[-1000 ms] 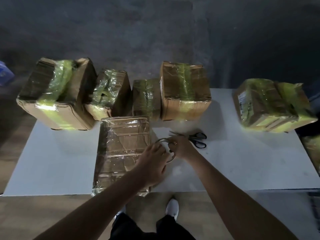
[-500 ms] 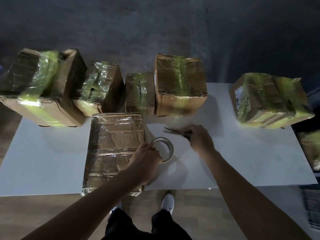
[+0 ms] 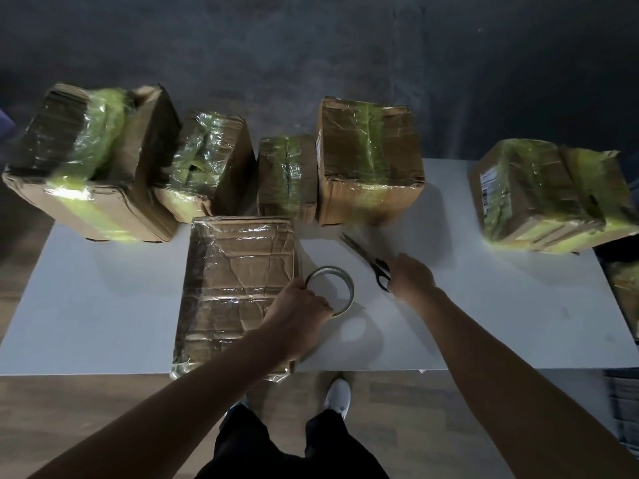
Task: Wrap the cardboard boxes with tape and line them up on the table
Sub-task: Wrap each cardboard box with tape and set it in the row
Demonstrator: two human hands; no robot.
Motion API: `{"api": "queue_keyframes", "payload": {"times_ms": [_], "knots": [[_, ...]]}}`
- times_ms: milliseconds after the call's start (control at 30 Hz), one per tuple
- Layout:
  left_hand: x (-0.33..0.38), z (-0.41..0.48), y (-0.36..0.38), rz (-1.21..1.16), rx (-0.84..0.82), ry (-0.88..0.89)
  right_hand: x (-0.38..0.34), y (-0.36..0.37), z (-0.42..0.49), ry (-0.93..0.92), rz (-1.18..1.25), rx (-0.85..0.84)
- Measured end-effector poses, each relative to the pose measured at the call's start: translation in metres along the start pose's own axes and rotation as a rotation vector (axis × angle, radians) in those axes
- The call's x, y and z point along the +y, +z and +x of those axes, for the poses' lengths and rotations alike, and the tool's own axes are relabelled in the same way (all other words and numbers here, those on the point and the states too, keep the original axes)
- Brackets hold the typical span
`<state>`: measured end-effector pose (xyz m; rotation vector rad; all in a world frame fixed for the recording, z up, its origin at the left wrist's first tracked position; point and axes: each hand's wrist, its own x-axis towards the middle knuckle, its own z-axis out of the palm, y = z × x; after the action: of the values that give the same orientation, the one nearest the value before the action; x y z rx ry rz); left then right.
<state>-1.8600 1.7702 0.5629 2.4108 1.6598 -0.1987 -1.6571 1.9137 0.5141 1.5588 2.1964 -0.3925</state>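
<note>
A flat cardboard box [image 3: 235,281] wrapped in clear tape lies on the white table [image 3: 484,323] in front of me. Just right of it, my left hand [image 3: 297,311] grips a roll of clear tape [image 3: 333,288] by its near left rim. My right hand [image 3: 411,278] grips the black handles of a pair of scissors [image 3: 366,257], whose blades point to the far left. Several taped boxes stand in a row along the far edge, among them a big one [image 3: 93,174] at the left and a tall one [image 3: 366,160] in the middle.
Another taped box [image 3: 549,195] stands apart at the far right of the table. A further wrapped parcel [image 3: 626,292] shows past the right edge. The table's near edge runs just above my white shoes [image 3: 340,395] and the wooden floor.
My right hand left the tape roll, moved right to the scissors and took their handles; the blades have swung. My left hand keeps hold of the roll beside the box.
</note>
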Motion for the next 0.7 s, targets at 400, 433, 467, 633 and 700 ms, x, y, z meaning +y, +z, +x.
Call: {"api": "queue_keyframes", "payload": {"times_ms": [400, 433, 467, 633, 700], "knots": [[-0.002, 0.003, 0.007, -0.027, 0.024, 0.022, -0.034, -0.115, -0.024, -0.257, -0.006, -0.233], [-0.003, 0.003, 0.006, -0.01, 0.023, 0.031, -0.038, -0.125, -0.027, -0.26, -0.022, -0.241], [-0.003, 0.003, 0.005, 0.011, 0.018, 0.04, -0.043, -0.133, -0.029, -0.263, -0.045, -0.244], [-0.004, 0.004, 0.0, 0.056, -0.007, 0.056, -0.072, -0.161, -0.037, -0.254, -0.161, -0.277], [-0.004, 0.004, 0.0, 0.054, -0.009, 0.054, -0.084, -0.165, -0.038, -0.244, -0.19, -0.303]]}}
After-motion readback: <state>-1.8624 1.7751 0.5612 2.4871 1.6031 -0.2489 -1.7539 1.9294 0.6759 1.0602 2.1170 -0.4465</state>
